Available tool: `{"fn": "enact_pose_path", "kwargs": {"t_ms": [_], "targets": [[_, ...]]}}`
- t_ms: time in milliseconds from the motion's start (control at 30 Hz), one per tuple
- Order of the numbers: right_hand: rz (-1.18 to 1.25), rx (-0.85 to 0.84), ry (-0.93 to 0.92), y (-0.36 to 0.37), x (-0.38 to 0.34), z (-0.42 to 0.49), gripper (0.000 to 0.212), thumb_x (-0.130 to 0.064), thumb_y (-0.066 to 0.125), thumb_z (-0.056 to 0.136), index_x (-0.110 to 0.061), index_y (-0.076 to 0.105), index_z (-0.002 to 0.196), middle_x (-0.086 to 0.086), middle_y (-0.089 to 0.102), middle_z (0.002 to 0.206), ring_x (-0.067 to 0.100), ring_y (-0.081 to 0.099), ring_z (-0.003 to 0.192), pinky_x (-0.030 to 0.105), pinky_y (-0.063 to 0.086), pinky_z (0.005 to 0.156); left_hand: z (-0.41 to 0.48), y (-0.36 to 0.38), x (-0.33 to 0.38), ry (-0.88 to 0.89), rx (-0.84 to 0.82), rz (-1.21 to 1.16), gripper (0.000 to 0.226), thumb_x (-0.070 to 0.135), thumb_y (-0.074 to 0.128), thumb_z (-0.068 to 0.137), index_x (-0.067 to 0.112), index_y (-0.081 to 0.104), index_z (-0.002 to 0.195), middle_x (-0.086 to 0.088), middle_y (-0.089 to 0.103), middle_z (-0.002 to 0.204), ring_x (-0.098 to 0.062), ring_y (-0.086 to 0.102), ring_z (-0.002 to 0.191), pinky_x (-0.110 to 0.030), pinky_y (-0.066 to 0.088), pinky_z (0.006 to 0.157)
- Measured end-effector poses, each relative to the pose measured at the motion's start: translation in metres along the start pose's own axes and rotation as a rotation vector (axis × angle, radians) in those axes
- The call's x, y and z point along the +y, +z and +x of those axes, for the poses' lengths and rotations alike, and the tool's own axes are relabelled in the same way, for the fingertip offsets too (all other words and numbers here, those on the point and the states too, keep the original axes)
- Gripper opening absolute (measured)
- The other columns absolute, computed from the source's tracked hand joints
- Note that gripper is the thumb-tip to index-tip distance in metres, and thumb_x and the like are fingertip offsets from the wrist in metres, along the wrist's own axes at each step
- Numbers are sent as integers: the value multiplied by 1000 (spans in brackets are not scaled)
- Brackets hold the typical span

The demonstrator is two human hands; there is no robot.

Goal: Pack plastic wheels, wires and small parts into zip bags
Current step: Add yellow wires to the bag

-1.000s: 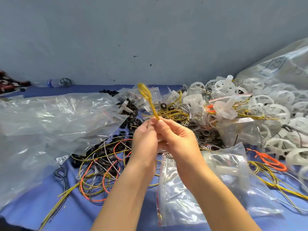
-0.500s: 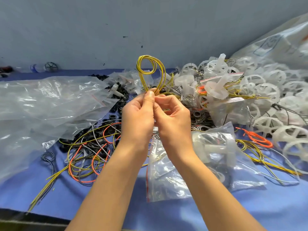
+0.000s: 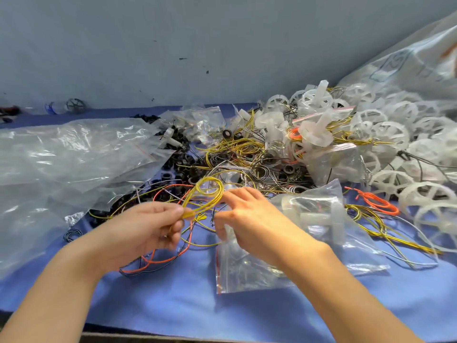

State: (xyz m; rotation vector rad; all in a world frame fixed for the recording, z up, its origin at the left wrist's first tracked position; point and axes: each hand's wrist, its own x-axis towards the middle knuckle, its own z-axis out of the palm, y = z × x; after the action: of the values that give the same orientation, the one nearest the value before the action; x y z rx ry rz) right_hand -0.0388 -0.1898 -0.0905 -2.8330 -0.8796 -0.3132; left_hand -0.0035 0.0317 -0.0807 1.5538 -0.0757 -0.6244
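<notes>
Underneath everything, a blue cloth surface point(image 3: 173, 300). At left, slack over it, a wide drift of clear bags point(image 3: 61, 164), glossy and crinkled. At right, heaped white wheels point(image 3: 385, 134), spoked, rigid, translucent. Between, a tangle of wires point(image 3: 237, 149), yellow, orange and black, with small black rings point(image 3: 226, 133) among them. Near the front edge, lying flat, a zip bag point(image 3: 247, 271), red-striped along one edge, white parts inside. Just above the tangle and left of that bag, a yellow coil point(image 3: 190, 209): thin, light, springy, likely to unwind if let loose; best pinched where the turns cross. Left hand point(image 3: 148, 229): fingers point(image 3: 173, 211) closed on that crossing, thumb against forefinger. Right hand point(image 3: 252, 219): loosely spread beside the coil, over the bag mouth, gripping nothing plainly.
</notes>
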Motion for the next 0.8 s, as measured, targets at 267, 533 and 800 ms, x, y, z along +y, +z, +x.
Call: {"fn": "enact_pose_path", "kwargs": {"t_ms": [267,533,800], "targets": [[257,215,145,-14,7,-5,23,2,55,80,-18,66,84,1,58,124,28,51,110,43,42,92,-27,-12,-9,-60,-98,111,33,22,61,83,4,73,108,-3,50,65,-16,50,57,-24,46,52],[336,247,114,-18,-6,1,16,-11,52,80,-17,67,79,2,61,119,28,54,105,45,46,85,-33,21,9,60,-398,420,30,30,57,97,12,65,118,0,53,76,-14,51,67,-22,46,63],[461,316,142,-18,-11,1,22,0,55,76,-20,64,74,-3,61,117,22,52,112,45,45,89,-2,72,11,206,-358,562,18,6,57,95,9,73,88,-1,73,86,-20,66,81,-27,56,79]]}}
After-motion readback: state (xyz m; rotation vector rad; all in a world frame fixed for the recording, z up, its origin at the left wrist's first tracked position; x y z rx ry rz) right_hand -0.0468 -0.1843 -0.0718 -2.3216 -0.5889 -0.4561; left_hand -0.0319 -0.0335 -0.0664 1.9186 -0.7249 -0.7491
